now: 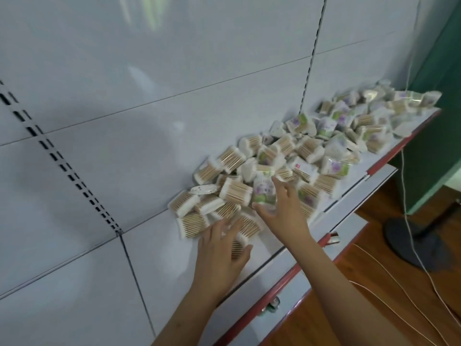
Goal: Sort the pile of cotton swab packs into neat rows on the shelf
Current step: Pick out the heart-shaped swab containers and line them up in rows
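Cotton swab packs, clear-wrapped with pale wooden sticks showing through, lie heaped in one long jumble along the white shelf, from its near end by the hands away to the far right end; no row has been started that I can see, so the sorting looks to be at its very beginning. At the near edge of the pile the left hand rests with fingers spread over a stick-side-up pack, thumb out to the side, seemingly pressing or gathering rather than lifting. Just to its right, the right hand has thumb and fingers curved around a purple-and-green labelled pack, about to take it or already holding it; blur keeps me from saying which. Next, I would guess, comes pulling those near packs free and squaring them on the bare shelf to the left, against the grey back panel.
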Available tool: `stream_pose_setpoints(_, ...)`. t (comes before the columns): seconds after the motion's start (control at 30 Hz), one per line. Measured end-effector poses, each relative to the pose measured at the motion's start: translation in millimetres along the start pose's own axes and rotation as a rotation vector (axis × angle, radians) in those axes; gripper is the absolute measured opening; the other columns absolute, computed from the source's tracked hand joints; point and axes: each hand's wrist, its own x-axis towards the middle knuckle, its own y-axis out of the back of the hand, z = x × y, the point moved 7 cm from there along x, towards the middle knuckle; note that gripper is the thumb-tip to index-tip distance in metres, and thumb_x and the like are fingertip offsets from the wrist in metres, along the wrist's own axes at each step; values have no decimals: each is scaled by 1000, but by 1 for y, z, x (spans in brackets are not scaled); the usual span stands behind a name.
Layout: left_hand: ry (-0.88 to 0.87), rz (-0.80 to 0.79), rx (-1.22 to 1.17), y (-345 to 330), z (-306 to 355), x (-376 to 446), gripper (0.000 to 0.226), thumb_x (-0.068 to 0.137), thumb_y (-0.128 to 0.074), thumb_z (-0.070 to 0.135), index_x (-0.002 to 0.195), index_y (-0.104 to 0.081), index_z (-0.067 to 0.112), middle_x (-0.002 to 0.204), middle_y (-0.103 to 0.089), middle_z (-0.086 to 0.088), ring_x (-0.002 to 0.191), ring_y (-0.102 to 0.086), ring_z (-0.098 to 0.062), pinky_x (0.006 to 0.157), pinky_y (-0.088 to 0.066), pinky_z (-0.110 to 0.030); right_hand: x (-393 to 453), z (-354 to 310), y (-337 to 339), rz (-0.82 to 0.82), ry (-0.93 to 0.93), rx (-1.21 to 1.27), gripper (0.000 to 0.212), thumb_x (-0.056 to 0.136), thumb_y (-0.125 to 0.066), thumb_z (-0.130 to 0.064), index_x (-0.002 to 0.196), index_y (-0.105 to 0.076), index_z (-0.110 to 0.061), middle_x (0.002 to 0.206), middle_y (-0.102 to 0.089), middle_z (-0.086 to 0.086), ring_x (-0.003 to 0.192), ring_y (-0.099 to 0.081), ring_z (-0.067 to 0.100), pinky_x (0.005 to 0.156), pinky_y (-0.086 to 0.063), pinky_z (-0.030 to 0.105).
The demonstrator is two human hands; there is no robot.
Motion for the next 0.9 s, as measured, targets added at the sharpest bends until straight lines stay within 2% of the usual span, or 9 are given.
stream_pose_setpoints(0.17,74,63,1,-12,-4,10,51,85,-51,57,132,-53,37,125,-46,14,120,-45,-11,100,-37,-31,26,11,-12,-84,23,31,84,84,-71,-41,154,-28,-25,142,-38,9,128,-41,28,100,-46,43)
stream_pose_setpoints(0.3,96,286,-117,12,3,17,42,86,-63,45,124,-56,28,118,-48,13,111,-48,-8,91,-47,-28,35,20,-8,-105,-10,127,82,81,-70,-32,152,-29,-25,137,-41,9,123,-46,29,97,-46,42)
stream_pose_setpoints(0.37,161,387,-105,23,5,28,51,85,-70,39,130,-53,23,124,-48,6,117,-46,-11,93,-48,-31,36,22,-5,-127,-18,137,81,84,-70,-34,153,-29,-26,135,-41,8,120,-48,26,93,-44,36)
stream_pose_setpoints(0.43,194,382,-1,25,8,49,68,82,-70,46,140,-45,21,136,-45,-3,128,-42,-20,101,-46,-39,35,23,-2,-152,-21,151,79,86,-68,-37,153,-28,-27,130,-40,4,108,-49,17,83,-39,24)
stream_pose_setpoints(0.53,202,255,202,13,9,79,96,75,-66,64,154,-30,22,143,-44,-8,132,-40,-28,109,-38,-46,34,25,-2,-158,-47,208,75,88,-66,-37,153,-29,-29,122,-38,-2,84,-47,2,67,-33,9)
stream_pose_setpoints(0.6,224,198,278,5,3,90,104,72,-66,66,156,-25,22,139,-49,-4,130,-43,-27,108,-34,-46,33,25,-2,-154,-62,237,70,89,-64,-37,151,-33,-29,120,-40,-1,85,-49,4,70,-34,13)
stream_pose_setpoints(0.7,175,205,296,4,5,94,95,69,-75,56,148,-37,19,133,-54,-2,126,-45,-27,104,-33,-46,30,30,-2,-139,-91,311,61,91,-62,-38,147,-40,-28,120,-45,0,98,-51,15,82,-36,25)
stream_pose_setpoints(0.8,178,244,35,15,1,86,90,66,-84,39,141,-40,18,131,-51,-1,125,-44,-23,105,-35,-40,29,28,1,-123,-77,381,55,90,-65,-38,141,-45,-31,118,-54,-3,95,-57,14,75,-42,23)
stream_pose_setpoints(0.9,200,202,-460,28,-5,65,87,68,-91,19,135,-36,27,130,-53,7,118,-58,-12,96,-52,-30,25,15,0,-158,-68,536,41,91,-68,-31,127,-48,-36,108,-61,-12,80,-63,3,61,-46,12)
